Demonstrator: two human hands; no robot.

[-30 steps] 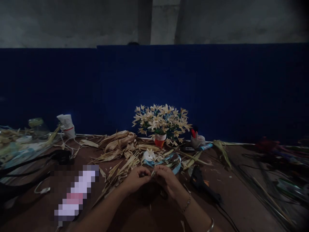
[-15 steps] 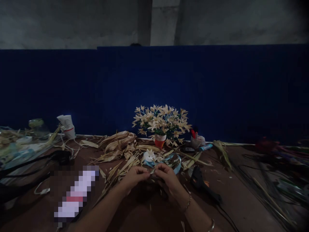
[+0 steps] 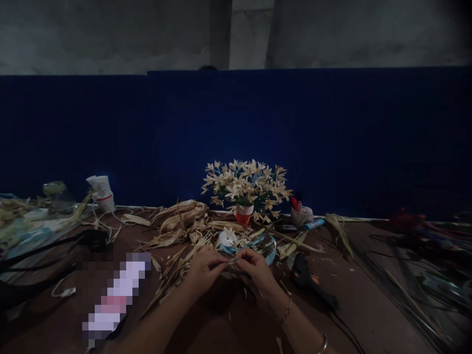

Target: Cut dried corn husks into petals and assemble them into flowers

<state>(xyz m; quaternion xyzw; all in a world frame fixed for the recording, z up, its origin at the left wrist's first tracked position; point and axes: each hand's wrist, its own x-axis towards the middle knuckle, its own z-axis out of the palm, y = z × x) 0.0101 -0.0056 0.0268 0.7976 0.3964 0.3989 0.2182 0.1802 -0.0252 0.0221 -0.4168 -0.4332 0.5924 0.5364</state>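
My left hand and my right hand meet fingertip to fingertip at the centre of the table, both pinched. Between them is a small pale strip-like piece, too small and dim to make out well. A white flower with blue ribbon lies just beyond my fingers. Behind it stands a pot, orange and white, full of pale star-shaped flowers. Dry husks are heaped to the left of the pot. A black glue gun lies right of my right hand.
A pixelated pale object lies at the left, near black cables. Behind are a glass jar and a white cup. A small bowl holds red-handled things. Thin wires spread at the right. A blue partition rises behind.
My left hand has turned slightly, its back raised and its fingertips a little lower and to the left. My right hand has hardly moved.
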